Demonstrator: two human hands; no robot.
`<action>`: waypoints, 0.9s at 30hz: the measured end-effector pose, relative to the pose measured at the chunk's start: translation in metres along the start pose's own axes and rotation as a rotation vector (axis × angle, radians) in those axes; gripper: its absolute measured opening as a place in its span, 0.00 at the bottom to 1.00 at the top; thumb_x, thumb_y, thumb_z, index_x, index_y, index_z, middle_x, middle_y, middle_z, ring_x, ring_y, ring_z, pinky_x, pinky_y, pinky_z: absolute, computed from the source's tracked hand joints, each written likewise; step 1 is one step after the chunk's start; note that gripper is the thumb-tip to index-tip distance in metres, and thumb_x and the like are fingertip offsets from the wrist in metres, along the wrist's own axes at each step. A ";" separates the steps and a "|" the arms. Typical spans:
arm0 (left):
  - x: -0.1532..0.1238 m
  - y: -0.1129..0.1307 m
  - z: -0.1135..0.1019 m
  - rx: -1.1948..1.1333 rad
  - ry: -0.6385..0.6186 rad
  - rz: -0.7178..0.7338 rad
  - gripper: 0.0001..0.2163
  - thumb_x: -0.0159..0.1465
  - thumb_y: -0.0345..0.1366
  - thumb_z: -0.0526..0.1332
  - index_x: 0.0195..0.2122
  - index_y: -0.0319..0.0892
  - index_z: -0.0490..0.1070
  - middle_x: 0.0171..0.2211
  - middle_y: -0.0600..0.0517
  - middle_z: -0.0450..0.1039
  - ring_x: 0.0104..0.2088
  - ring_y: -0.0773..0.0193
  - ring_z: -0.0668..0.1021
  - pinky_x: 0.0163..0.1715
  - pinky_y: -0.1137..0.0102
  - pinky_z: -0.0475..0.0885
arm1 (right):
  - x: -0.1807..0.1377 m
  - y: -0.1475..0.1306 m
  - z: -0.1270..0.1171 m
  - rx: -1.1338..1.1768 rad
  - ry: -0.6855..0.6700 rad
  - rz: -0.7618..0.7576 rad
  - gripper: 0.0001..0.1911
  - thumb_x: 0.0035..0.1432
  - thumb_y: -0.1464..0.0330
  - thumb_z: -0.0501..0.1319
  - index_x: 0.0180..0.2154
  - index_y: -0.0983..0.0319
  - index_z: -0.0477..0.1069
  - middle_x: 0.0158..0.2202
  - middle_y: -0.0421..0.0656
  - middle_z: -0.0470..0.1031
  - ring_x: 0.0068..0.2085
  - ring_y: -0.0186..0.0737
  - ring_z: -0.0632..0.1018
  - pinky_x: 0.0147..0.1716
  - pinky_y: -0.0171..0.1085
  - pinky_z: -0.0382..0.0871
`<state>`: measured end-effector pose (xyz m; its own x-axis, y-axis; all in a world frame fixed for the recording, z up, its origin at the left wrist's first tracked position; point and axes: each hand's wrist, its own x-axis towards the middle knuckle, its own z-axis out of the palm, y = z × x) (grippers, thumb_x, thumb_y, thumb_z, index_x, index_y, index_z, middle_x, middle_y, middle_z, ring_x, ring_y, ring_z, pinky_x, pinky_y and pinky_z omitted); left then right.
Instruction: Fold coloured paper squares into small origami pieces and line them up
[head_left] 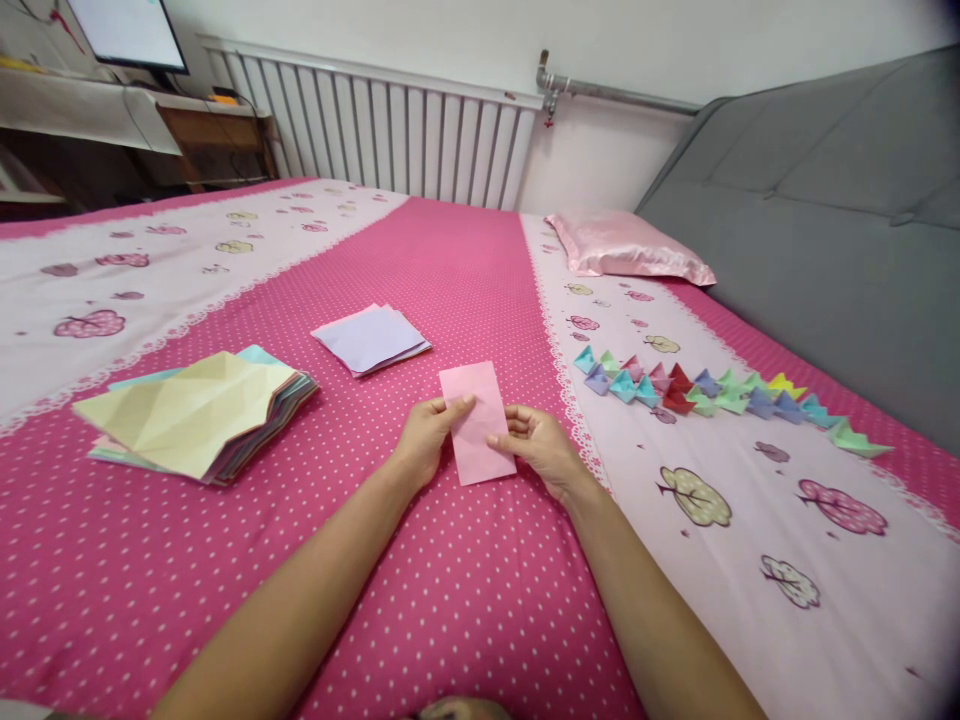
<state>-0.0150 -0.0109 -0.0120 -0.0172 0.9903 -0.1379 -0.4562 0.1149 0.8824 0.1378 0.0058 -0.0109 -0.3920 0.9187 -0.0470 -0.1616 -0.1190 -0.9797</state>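
Note:
A pink sheet of paper (474, 430), shaped as a narrow upright rectangle, is held between my two hands above the dotted bedspread. My left hand (427, 432) grips its left edge, thumb on top near the upper half. On the lower right side, my right hand (541, 445) pinches the same paper, with the thumb on its face and the fingers curled behind. Whether the paper is folded double I cannot tell. Beyond my left hand lies a neat stack of square paper (371, 338) with a lilac sheet on top.
At the left sits a thicker pile of creased coloured paper (187, 410), yellow uppermost. Several small folded paper boats (679, 388) stand in rows on the right. A pink pillow (630, 247) rests by the grey headboard (817, 220). Behind the bed is a white radiator (382, 125).

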 end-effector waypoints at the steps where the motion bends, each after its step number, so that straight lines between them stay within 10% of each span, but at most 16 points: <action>1: 0.000 0.001 0.001 -0.028 0.025 0.001 0.13 0.48 0.40 0.68 0.28 0.34 0.75 0.25 0.46 0.77 0.24 0.64 0.76 0.28 0.70 0.71 | 0.000 0.000 0.000 -0.011 -0.008 0.011 0.20 0.36 0.68 0.70 0.37 0.63 0.73 0.34 0.43 0.78 0.34 0.39 0.78 0.38 0.39 0.70; 11: 0.007 0.007 0.000 -0.283 0.246 0.082 0.10 0.47 0.38 0.69 0.25 0.38 0.71 0.22 0.54 0.74 0.22 0.69 0.74 0.26 0.74 0.71 | -0.002 -0.001 -0.005 -0.157 -0.094 0.130 0.16 0.37 0.64 0.70 0.30 0.65 0.74 0.21 0.40 0.76 0.22 0.31 0.73 0.24 0.30 0.61; 27: -0.004 0.002 -0.002 0.014 -0.108 -0.073 0.15 0.47 0.36 0.68 0.34 0.33 0.76 0.30 0.42 0.78 0.27 0.60 0.78 0.32 0.67 0.72 | 0.000 -0.006 -0.004 0.035 0.033 0.064 0.20 0.42 0.64 0.69 0.40 0.60 0.72 0.44 0.45 0.75 0.39 0.37 0.76 0.33 0.33 0.70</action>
<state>-0.0173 -0.0147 -0.0110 0.1124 0.9817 -0.1535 -0.4400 0.1877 0.8782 0.1424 0.0075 -0.0054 -0.3725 0.9207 -0.1160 -0.1687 -0.1901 -0.9672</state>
